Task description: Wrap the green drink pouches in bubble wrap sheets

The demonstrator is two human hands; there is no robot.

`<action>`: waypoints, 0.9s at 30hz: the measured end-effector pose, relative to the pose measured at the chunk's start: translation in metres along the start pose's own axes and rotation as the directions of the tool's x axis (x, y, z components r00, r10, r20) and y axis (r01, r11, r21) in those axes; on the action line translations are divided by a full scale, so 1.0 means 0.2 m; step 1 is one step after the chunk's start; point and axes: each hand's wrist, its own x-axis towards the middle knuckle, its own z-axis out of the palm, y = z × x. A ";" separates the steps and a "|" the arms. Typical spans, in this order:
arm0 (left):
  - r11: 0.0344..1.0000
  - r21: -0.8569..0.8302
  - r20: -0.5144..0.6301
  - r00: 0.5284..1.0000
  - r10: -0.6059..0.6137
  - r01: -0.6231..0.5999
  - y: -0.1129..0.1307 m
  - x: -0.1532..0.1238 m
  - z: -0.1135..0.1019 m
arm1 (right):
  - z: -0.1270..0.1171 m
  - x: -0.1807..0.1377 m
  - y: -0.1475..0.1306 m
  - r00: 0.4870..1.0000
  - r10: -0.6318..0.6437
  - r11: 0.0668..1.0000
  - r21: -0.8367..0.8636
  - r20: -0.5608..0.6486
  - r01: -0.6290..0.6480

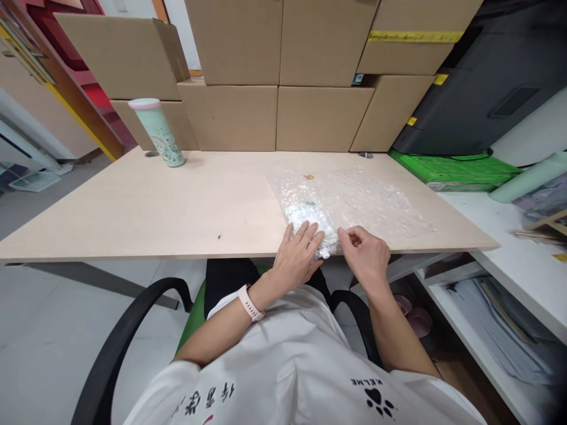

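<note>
A sheet of clear bubble wrap (367, 198) lies spread near the front edge of the table. On its left part sits a small whitish bundle (305, 213) under shiny plastic; what is inside cannot be made out. My left hand (297, 254) rests on the near side of this bundle, fingers stretched out and palm down. To its right, my right hand (365, 254) is closed in a pinch at the near edge of the bubble wrap, beside the bundle. A pale pink watch band (250, 303) is around my left wrist.
A mint-green tumbler (160, 133) with a pink lid stands at the back left of the wooden table (212, 200). Stacked cardboard boxes (234, 118) line the back edge. At right are a green flat pack (456, 168), a black case (478, 88) and a white side shelf (500, 236).
</note>
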 end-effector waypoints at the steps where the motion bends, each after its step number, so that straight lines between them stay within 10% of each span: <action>1: 1.000 -0.006 -0.006 1.000 -0.007 0.007 0.00 0.00 0.01 | 0.00 0.00 0.00 0.999 -0.027 1.000 0.009 -0.042 0.028; 7: 0.999 0.027 0.025 1.000 0.017 -0.018 0.01 0.00 0.00 | 0.04 0.00 -0.02 0.959 -0.238 0.968 0.122 0.154 0.220; 17: 0.985 -0.064 -0.049 0.985 -0.164 0.161 0.00 -0.08 -0.08 | 0.04 -0.07 -0.01 0.789 -0.467 0.802 -0.185 0.399 0.568; 27: 0.932 -0.359 -0.072 0.995 -0.070 0.040 0.07 -0.14 -0.20 | 0.00 -0.06 -0.08 0.697 -0.418 0.829 -0.068 0.582 0.555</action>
